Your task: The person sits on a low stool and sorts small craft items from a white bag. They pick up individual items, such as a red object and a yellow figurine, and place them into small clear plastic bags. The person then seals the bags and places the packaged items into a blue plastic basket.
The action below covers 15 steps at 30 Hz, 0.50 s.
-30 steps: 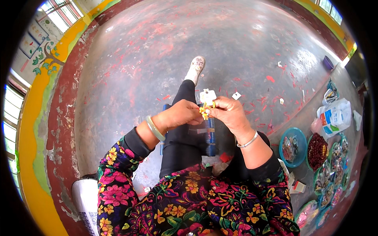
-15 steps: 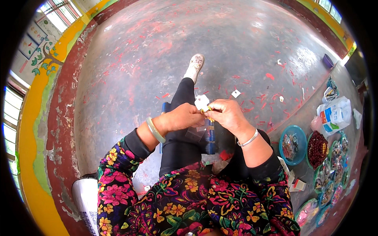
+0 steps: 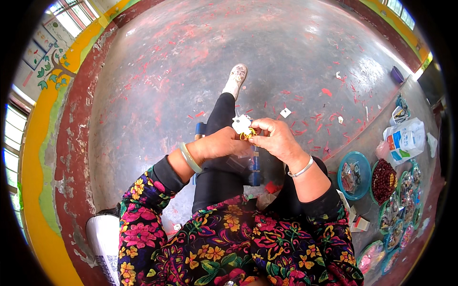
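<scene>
Over my knees, both hands meet at a small white card [image 3: 242, 124] with thin yellow loops [image 3: 247, 134] at its lower edge. My left hand [image 3: 222, 143], a pale bangle on its wrist, is closed, with its fingertips at the loops and the card's lower edge. My right hand [image 3: 276, 138], with a silver bracelet, pinches the yellow loops between thumb and fingers. Below my left fingers hangs what looks like a clear plastic bag [image 3: 237, 163]. The fingers partly cover the loops, so I cannot tell if they are cord or wire.
To my right stand a teal basin [image 3: 341, 185] with small packets, a bowl of dark red beads [image 3: 384, 181] and several filled trays [image 3: 390, 213]. Behind them lies a white plastic bag [image 3: 405, 138]. Red scraps and a white square [image 3: 285, 113] dot the floor. Blue tubing [image 3: 255, 172] shows beneath my hands.
The white card has moved slightly left and tilted. More of the yellow loops shows between my hands, and my right fingers have shifted and opened a little around them.
</scene>
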Each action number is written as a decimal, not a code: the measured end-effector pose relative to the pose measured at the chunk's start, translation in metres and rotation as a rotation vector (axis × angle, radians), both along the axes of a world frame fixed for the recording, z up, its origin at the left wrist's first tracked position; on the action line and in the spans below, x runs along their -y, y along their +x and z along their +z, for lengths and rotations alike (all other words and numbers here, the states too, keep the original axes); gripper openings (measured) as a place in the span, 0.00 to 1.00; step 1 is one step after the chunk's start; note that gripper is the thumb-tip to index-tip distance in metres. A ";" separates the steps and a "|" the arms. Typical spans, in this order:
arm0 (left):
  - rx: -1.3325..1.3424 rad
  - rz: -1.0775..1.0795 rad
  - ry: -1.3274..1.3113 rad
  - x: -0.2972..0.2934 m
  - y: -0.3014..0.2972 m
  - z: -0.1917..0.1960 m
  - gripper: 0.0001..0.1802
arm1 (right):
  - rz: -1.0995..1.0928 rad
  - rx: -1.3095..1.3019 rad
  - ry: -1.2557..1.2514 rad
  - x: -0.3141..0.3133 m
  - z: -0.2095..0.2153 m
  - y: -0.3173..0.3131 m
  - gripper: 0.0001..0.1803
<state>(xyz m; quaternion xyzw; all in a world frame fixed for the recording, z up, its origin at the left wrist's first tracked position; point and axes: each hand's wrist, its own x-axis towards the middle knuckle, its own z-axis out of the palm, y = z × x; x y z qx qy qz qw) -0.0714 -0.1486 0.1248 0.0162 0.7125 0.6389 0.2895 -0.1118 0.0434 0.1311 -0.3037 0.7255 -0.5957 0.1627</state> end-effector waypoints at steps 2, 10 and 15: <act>0.069 -0.034 0.047 0.000 0.000 0.008 0.14 | -0.017 0.054 -0.064 0.000 -0.004 -0.001 0.12; 0.146 0.000 0.146 0.004 0.002 0.011 0.16 | -0.008 -0.193 -0.021 -0.003 -0.011 -0.008 0.08; 0.159 0.045 0.245 0.000 0.007 0.014 0.17 | -0.010 -0.315 -0.024 -0.003 -0.007 -0.008 0.08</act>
